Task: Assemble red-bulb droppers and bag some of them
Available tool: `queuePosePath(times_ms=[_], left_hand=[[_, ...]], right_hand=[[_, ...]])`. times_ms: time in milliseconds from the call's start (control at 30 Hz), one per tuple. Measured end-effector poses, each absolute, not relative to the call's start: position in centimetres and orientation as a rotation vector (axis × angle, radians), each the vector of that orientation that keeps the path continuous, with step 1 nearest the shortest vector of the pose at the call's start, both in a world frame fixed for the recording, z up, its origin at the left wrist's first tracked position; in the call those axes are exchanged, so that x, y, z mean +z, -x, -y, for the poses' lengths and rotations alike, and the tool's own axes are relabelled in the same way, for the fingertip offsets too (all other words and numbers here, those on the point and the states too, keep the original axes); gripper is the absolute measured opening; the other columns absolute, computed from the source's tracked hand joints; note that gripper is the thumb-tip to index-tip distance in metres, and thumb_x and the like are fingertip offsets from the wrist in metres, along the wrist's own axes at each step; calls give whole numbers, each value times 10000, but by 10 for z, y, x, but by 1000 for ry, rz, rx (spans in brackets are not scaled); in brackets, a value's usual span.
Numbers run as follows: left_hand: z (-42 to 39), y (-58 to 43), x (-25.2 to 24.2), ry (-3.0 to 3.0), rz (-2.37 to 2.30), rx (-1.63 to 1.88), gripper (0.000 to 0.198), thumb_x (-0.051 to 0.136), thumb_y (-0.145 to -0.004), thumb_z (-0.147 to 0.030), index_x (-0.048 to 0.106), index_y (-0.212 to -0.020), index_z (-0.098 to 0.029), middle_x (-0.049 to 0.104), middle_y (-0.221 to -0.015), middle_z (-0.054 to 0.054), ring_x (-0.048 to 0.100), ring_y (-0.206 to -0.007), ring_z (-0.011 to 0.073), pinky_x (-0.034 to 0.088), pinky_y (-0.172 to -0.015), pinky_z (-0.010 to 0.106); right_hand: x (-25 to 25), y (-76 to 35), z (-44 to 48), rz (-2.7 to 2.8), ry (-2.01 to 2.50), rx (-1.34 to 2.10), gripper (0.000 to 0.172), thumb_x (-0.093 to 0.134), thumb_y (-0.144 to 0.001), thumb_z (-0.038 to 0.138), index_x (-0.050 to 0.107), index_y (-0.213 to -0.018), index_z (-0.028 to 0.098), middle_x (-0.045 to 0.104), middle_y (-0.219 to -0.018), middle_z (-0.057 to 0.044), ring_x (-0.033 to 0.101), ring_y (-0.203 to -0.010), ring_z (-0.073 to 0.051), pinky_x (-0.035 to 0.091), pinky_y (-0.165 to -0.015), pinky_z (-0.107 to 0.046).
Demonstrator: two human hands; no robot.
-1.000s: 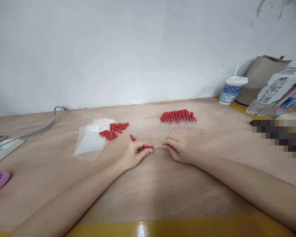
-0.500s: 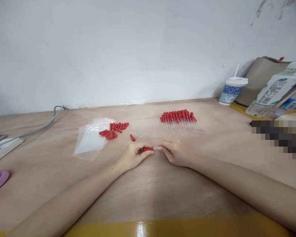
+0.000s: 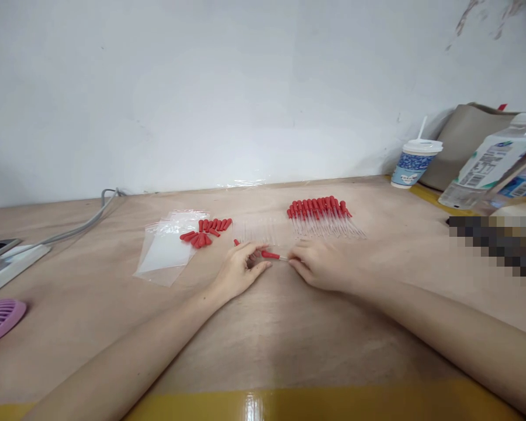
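Between my hands lies a glass dropper with a red rubber bulb point(image 3: 270, 255), its bulb pointing left. My right hand point(image 3: 318, 264) pinches its glass tube near the bulb, hiding the rest of the tube. Thumb and fingers of my left hand point(image 3: 244, 266) are apart beside the bulb, holding nothing. Part of a loose red bulb point(image 3: 236, 242) shows just behind the left fingers. Several bare glass tubes point(image 3: 256, 231) lie beyond my hands. Farther right is a row of droppers with red bulbs point(image 3: 318, 207). Loose red bulbs point(image 3: 201, 238) are grouped on the left.
Clear zip bags point(image 3: 164, 251) lie left of the loose bulbs. On the right stand a paper cup with a straw point(image 3: 409, 166), a plastic bottle point(image 3: 486, 164) and a grey bag point(image 3: 449, 137). A power strip point(image 3: 15, 269), cable point(image 3: 87, 225) and pink slatted object point(image 3: 2, 320) are at left.
My left fingers have opened and let go of the red bulb. My right hand keeps the dropper, which has shifted slightly up and to the right.
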State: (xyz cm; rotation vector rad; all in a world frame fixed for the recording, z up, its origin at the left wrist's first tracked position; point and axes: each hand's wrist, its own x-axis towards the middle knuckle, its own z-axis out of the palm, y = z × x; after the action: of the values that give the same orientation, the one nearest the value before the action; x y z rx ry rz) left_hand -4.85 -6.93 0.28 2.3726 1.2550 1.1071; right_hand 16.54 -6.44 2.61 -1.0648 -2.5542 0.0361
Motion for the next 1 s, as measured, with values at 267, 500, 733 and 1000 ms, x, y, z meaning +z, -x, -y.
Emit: queuePosePath(times_ms=[267, 500, 733, 1000], left_hand=[[74, 52, 7, -2551, -1113, 999, 195, 545, -825, -227, 631, -990, -168, 664, -950, 82, 617, -836, 175, 513, -744, 310], [75, 53, 8, -2573, -947, 850, 232, 498, -859, -203, 656, -1027, -177, 671, -1049, 75, 601, -1012, 183, 477, -904, 335], [72, 53, 7, -2580, -928, 867, 232, 505, -855, -203, 662, -1024, -175, 680, -1036, 69, 606, -1006, 181, 486, -902, 337], [72, 53, 7, -2579, -934, 862, 236, 501, -859, -218, 657, -1033, -183, 677, -1042, 71, 605, -1005, 188, 489, -898, 359]], right_hand=[[44, -175, 10, 1975, 1673, 283, 252, 508, -758, 319, 623, -593, 169, 641, -618, -39, 576, -614, -161, 367, -536, -239], [34, -136, -23, 1949, 1917, 74, 288, 458, -787, 360, 682, -787, 180, 678, -837, -97, 618, -818, -242, 421, -653, -304], [25, -126, -25, 1965, 2034, 1, 308, 468, -794, 307, 656, -949, 118, 656, -936, -176, 615, -892, -283, 436, -702, -335], [27, -130, -22, 1941, 1988, 32, 348, 410, -839, 390, 661, -912, 161, 672, -907, -123, 616, -875, -258, 430, -694, -324]])
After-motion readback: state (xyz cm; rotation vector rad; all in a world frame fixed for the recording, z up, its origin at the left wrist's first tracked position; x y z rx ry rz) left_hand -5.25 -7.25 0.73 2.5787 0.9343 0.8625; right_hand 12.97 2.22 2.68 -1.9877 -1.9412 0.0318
